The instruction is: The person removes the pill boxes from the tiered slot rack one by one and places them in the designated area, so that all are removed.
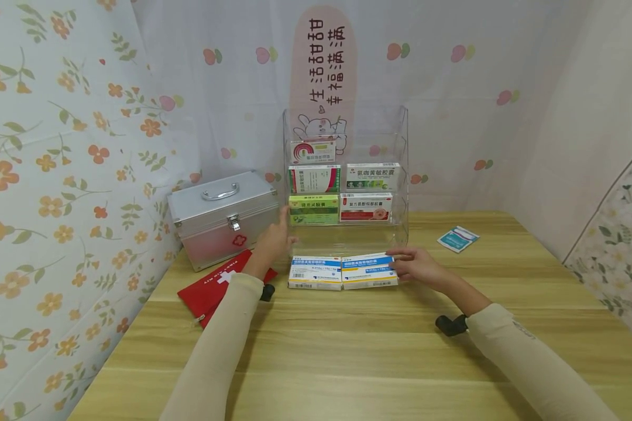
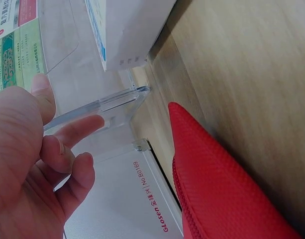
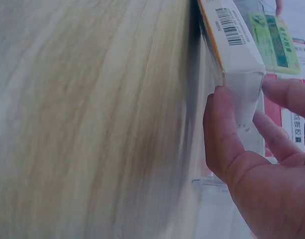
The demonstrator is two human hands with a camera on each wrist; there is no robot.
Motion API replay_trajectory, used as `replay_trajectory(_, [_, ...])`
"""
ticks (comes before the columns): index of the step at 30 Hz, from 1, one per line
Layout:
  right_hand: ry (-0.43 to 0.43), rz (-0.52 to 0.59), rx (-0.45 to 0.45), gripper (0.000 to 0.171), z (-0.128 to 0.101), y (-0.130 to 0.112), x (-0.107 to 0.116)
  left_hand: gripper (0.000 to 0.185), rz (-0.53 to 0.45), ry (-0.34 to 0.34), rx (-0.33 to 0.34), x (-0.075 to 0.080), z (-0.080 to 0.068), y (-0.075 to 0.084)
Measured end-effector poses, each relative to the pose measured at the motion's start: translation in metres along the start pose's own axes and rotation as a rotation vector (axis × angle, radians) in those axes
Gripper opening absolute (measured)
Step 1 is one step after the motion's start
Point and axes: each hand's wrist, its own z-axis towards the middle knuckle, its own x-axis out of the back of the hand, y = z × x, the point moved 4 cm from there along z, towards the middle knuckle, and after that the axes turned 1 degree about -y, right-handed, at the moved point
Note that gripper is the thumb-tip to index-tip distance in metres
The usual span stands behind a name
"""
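Note:
A clear display rack stands at the back of the table. My left hand is at its left side. In the left wrist view the thumb lies across the rack's side panel edge, with curled fingers on the outer side. At the rack's foot, two blue-and-white medicine boxes sit side by side, their ends meeting. My right hand grips the outer end of the right medicine box. In the right wrist view the thumb is on its lower edge and the other fingers reach over its far side.
Higher tiers hold a green box, a red-and-white box and several others. A silver first-aid case stands left of the rack, with a red pouch before it. A teal-and-white packet lies at the right.

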Motion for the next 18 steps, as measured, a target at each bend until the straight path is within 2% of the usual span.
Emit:
replay_trajectory(8, [0.003, -0.044, -0.003, 0.053, -0.0006, -0.0071, -0.0066, 0.086, 0.023, 0.008, -0.001, 0.0002, -0.0018, 0.0001])
replay_trajectory(18, [0.005, -0.092, 0.007, 0.051, 0.0078, -0.0031, -0.0069, 0.087, 0.017, -0.011, 0.007, -0.0014, -0.0008, -0.0009])
